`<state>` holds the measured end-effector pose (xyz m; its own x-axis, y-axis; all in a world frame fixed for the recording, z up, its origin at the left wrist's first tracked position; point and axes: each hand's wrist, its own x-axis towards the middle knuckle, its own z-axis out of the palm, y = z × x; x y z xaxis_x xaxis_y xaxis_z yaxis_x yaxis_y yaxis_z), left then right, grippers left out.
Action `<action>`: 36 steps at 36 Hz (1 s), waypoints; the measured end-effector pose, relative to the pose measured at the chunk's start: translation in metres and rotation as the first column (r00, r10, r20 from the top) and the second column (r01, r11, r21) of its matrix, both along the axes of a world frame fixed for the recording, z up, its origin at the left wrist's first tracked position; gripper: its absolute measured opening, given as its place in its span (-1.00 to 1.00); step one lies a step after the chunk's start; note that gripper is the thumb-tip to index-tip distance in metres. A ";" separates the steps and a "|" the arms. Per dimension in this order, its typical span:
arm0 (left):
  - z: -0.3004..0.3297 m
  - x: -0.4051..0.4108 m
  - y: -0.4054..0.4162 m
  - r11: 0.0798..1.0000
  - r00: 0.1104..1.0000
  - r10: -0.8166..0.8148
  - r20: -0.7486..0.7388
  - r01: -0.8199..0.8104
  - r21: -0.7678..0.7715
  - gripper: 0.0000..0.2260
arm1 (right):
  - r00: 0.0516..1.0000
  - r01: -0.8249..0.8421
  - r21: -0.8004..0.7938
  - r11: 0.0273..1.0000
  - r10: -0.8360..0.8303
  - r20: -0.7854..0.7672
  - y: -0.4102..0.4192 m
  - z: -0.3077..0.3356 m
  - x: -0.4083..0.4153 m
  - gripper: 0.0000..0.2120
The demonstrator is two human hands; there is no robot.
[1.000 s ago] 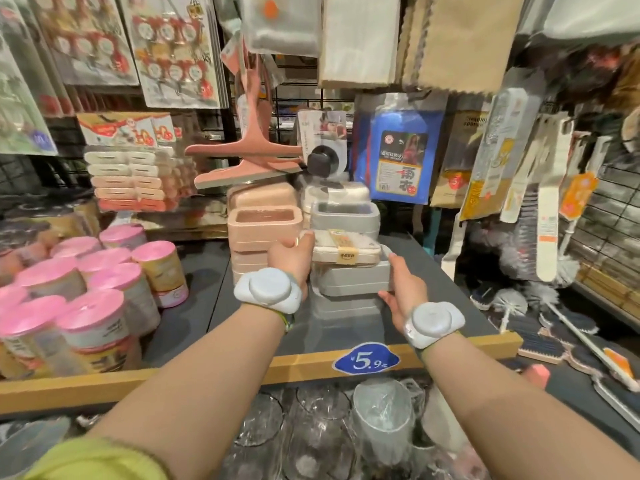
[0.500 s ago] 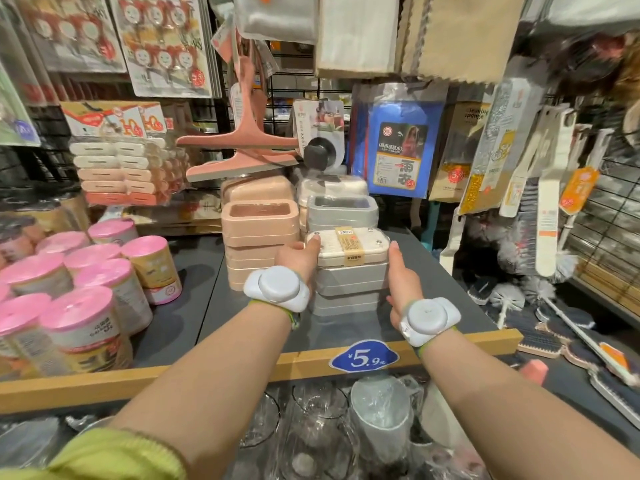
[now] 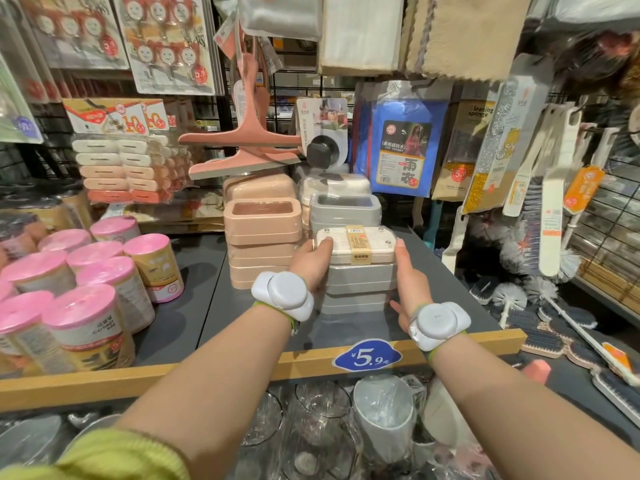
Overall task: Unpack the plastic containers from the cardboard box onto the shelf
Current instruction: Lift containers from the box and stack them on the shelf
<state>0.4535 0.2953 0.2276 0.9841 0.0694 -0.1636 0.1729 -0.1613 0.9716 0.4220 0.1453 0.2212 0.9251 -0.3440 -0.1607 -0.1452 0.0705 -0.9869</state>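
A cream plastic container with a tan label band lies on top of a stack of grey containers on the dark shelf. My left hand grips the cream container's left end, with the thumb on its lid. My right hand lies flat against the right side of the container and stack, fingers straight. A peach stack stands just left of it, and an open grey container sits behind. The cardboard box is out of view.
Several pink-lidded canisters crowd the shelf's left part. A wooden rail with a blue price tag edges the front. A pink squeegee hangs above the stacks. Brushes lie to the right, wrapped cups below.
The cream container has settled level on the grey stack. My right hand rose from the lower stack to press flat along the right side, and my left thumb moved onto the lid.
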 end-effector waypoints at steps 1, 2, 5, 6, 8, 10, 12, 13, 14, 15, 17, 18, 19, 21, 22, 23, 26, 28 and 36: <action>0.001 0.000 -0.001 1.000 1.000 -0.004 0.008 0.004 0.003 -0.31 | 1.000 0.004 -0.001 1.000 -0.004 0.000 0.000 0.001 0.000 -0.62; 0.001 0.000 -0.002 1.000 1.000 -0.010 0.015 0.010 0.006 -0.32 | 1.000 0.004 0.002 1.000 -0.004 -0.001 0.000 0.001 -0.001 -0.62; 0.000 0.004 -0.004 1.000 1.000 -0.016 0.017 0.016 0.005 -0.23 | 1.000 -0.011 0.013 1.000 0.011 -0.016 -0.001 0.000 0.001 -0.62; -0.001 0.005 -0.003 1.000 1.000 -0.015 0.014 0.015 0.001 -0.15 | 0.999 -0.023 0.008 1.000 0.023 -0.027 -0.001 0.000 0.000 -0.62; -0.006 0.012 -0.002 1.000 1.000 -0.003 -0.002 0.003 -0.016 -0.04 | 0.998 -0.055 -0.009 0.998 0.055 -0.044 -0.001 0.001 0.000 -0.61; -0.010 0.015 -0.001 0.999 1.000 0.013 -0.011 -0.014 -0.041 -0.01 | 0.996 -0.076 -0.025 0.997 0.074 -0.056 0.000 0.002 0.000 -0.59; -0.011 0.018 0.000 0.996 0.999 0.034 -0.010 -0.035 -0.084 -0.03 | 0.996 -0.067 -0.030 0.997 0.065 -0.060 0.002 0.002 0.002 -0.60; -0.006 0.013 0.000 0.993 0.999 0.047 -0.005 -0.047 -0.105 -0.04 | 0.997 -0.057 -0.031 0.998 0.055 -0.060 0.001 0.001 0.002 -0.59; -0.003 0.011 0.000 0.991 0.998 0.061 -0.001 -0.061 -0.118 -0.05 | 0.997 -0.047 -0.034 0.998 0.045 -0.057 0.002 0.003 0.000 -0.55; 0.003 0.006 -0.001 0.989 0.997 0.077 0.003 -0.077 -0.130 -0.08 | 0.998 -0.035 -0.035 0.999 0.033 -0.059 0.002 0.004 -0.001 -0.49; 0.015 -0.005 -0.002 0.984 0.994 0.108 0.001 -0.106 -0.140 -0.12 | 0.997 0.001 -0.038 0.999 -0.004 -0.079 0.001 0.008 -0.004 -0.38; 0.018 -0.007 -0.002 0.984 0.993 0.120 0.001 -0.119 -0.136 -0.13 | 0.996 0.019 -0.047 0.999 -0.023 -0.091 -0.001 0.009 -0.007 -0.35; 0.023 -0.011 -0.002 0.984 0.992 0.126 0.006 -0.124 -0.128 -0.16 | 0.994 0.035 -0.056 0.998 -0.040 -0.099 -0.003 0.011 -0.009 -0.34; 0.030 -0.022 -0.004 0.986 0.990 0.138 0.024 -0.135 -0.099 -0.18 | 0.992 0.069 -0.062 0.996 -0.075 -0.106 -0.010 0.014 -0.019 -0.32; 0.037 -0.032 -0.005 0.986 0.989 0.147 0.031 -0.144 -0.083 -0.19 | 0.990 0.081 -0.062 0.995 -0.087 -0.109 -0.014 0.016 -0.024 -0.31; 0.042 -0.040 -0.007 0.985 0.986 0.159 0.045 -0.156 -0.070 -0.22 | 0.989 0.092 -0.062 0.994 -0.098 -0.108 -0.018 0.017 -0.028 -0.30; 0.050 -0.057 -0.013 0.983 0.977 0.178 0.119 -0.173 -0.056 -0.37 | 0.990 0.096 -0.056 0.994 -0.101 -0.100 -0.027 0.022 -0.042 -0.38; 0.052 -0.070 -0.019 0.989 0.982 0.148 0.115 -0.144 -0.037 -0.31 | 0.988 0.119 -0.045 0.992 -0.123 -0.092 -0.036 0.025 -0.056 -0.44; 0.048 -0.156 -0.075 0.985 0.985 -0.170 -0.014 0.170 -0.019 -0.67 | 0.979 0.158 -0.091 0.983 -0.168 -0.115 -0.091 0.021 -0.145 -0.35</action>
